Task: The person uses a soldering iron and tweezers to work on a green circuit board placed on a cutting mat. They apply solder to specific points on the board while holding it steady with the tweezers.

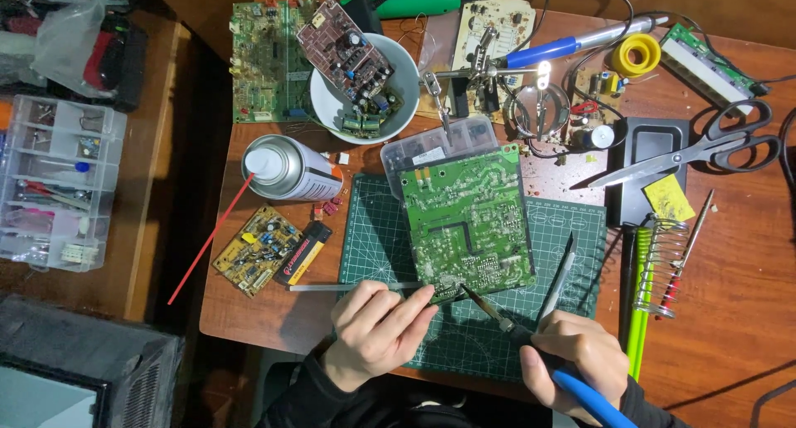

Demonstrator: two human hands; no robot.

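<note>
The wooden table (730, 312) carries everything, and the green cutting mat (373, 246) lies near its front edge. On the mat's middle rests the green circuit board (468, 221), solder side up, tilted slightly, its far end propped on a clear plastic case (435, 146). Beyond the board's far left corner stands a white bowl (406, 88) holding smaller boards; left of the board lies a spray can (290, 169) with a red straw. Right of the board lie scissors (705, 142) and a coiled iron stand (659, 266).

At the board's near edge, the left hand (373, 328) has its fingers pinched shut on a thin metal tool (348, 287) (a slim grey strip, possibly tweezers) whose end touches the board. The right hand (572, 357) has its fingers wrapped around a blue-handled soldering iron (497, 312), its tip touching the board's near edge.
</note>
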